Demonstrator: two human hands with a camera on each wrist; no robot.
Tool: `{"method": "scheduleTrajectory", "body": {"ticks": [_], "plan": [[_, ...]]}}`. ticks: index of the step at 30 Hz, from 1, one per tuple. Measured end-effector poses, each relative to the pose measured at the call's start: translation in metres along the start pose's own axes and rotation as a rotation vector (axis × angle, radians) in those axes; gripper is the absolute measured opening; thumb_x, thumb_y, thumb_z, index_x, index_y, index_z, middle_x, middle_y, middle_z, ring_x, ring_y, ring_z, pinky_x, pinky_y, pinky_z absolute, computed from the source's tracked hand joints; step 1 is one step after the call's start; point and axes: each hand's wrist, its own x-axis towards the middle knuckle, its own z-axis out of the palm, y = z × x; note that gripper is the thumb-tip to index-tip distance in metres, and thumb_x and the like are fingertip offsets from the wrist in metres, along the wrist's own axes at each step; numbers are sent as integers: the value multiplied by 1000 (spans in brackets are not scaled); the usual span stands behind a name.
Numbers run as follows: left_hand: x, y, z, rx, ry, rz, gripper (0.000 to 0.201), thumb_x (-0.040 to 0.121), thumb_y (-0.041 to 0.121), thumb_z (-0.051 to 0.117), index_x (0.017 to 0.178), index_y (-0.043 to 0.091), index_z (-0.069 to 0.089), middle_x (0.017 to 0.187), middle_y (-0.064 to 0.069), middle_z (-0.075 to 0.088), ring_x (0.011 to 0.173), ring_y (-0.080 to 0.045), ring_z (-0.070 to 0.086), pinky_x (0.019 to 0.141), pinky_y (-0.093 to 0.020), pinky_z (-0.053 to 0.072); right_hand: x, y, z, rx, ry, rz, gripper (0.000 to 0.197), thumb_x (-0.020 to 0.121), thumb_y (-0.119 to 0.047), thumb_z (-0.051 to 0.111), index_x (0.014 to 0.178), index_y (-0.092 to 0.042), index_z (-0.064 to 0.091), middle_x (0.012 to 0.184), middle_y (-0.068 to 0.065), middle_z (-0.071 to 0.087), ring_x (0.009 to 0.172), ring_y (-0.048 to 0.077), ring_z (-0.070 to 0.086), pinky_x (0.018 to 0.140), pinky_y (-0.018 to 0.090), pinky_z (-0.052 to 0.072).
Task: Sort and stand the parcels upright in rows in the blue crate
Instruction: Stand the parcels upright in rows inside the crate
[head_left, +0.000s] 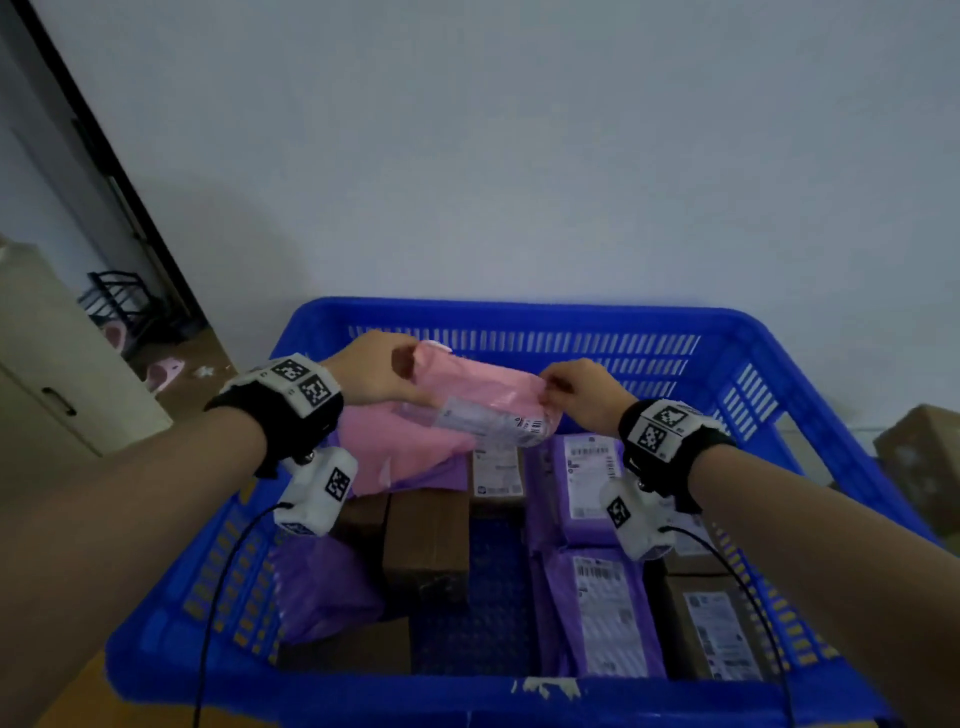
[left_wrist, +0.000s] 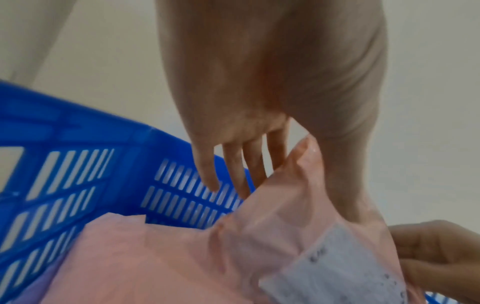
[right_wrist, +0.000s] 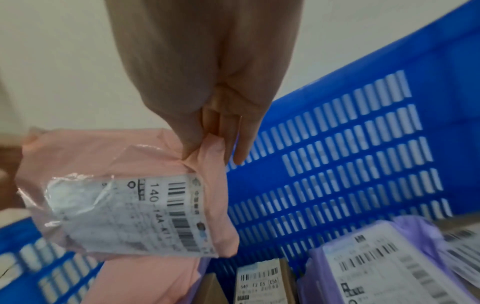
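Above the blue crate (head_left: 810, 364)'s far wall, left hand (head_left: 371, 371) grips and right hand (head_left: 584, 392) pinches opposite ends of a pink mailer (head_left: 478, 395).

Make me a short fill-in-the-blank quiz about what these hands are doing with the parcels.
1. Both hands hold a soft plastic parcel coloured ____.
2. The slotted plastic crate is coloured ____.
3. The right hand ____ the parcel's corner.
4. The left hand holds the parcel's ____ end.

Missing words: pink; blue; pinches; left
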Motion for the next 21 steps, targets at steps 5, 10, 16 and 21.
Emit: {"method": "scheduleTrajectory", "body": {"ticks": [5, 10, 16, 21], "plan": [[17, 7, 26, -199, 191, -77, 88, 66, 23, 85, 139, 9, 39, 136, -11, 51, 125, -24, 51, 101, -31, 40, -17, 30, -9, 348, 89, 180, 15, 89, -3, 59, 86, 8, 68, 78, 18, 65, 73, 16, 58, 77, 40, 51], [36, 18, 55, -413, 201, -215, 109, 59, 45, 84, 145, 6, 29, 145, -12, 43, 131, -25, 46, 109, -38, 39, -37, 40, -10, 871, 149, 374, 14, 91, 1, 54, 84, 7, 64, 76, 19, 65, 60, 12, 61, 62, 20, 58], [41, 45, 98, -820, -100, -257, 59, 84, 22, 70, 136, 11, 45, 123, -10, 63, 110, -25, 62, 89, -37, 49, -52, 44, -10, 1101, 239, 462, 14, 94, 2, 47, 98, -2, 60, 74, 8, 67, 56, 10, 65, 61, 19, 56], [46, 64, 124, -1004, -52, -238, 39, 83, 15, 70, 118, 15, 53, 112, -12, 65, 97, -26, 64, 83, -38, 51, -73, 56, -19, 1066, 276, 451, 29, 92, 1, 52, 118, -12, 55, 90, 17, 64, 69, 20, 61, 64, 21, 56]]}}
